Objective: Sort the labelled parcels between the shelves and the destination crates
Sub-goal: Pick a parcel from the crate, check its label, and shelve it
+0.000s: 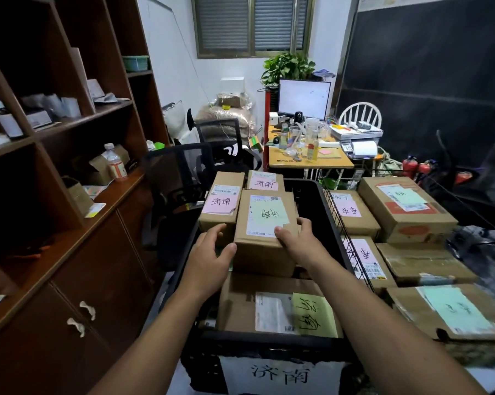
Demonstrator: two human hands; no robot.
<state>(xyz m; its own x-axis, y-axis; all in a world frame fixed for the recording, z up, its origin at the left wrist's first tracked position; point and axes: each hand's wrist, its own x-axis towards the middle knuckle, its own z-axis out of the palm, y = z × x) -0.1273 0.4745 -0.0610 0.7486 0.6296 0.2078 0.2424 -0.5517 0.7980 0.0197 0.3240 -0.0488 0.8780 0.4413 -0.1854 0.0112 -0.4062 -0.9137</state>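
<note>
A cardboard parcel with a pale green handwritten label (266,223) sits high in the black crate (330,223), which carries a white paper sign on its front. My left hand (212,252) holds the parcel's near left corner, thumb on its front edge. My right hand (296,238) grips its right side, thumb on top. Beneath it lies a bigger parcel with a yellow-green label (274,306). Two parcels with pink labels (222,201) stand behind it in the crate.
A wire basket (351,243) to the right holds several labelled parcels, pink and green. A brown shelf unit (69,166) with cupboard doors stands on the left. Black office chairs (183,178) and a cluttered desk (309,155) lie beyond the crate.
</note>
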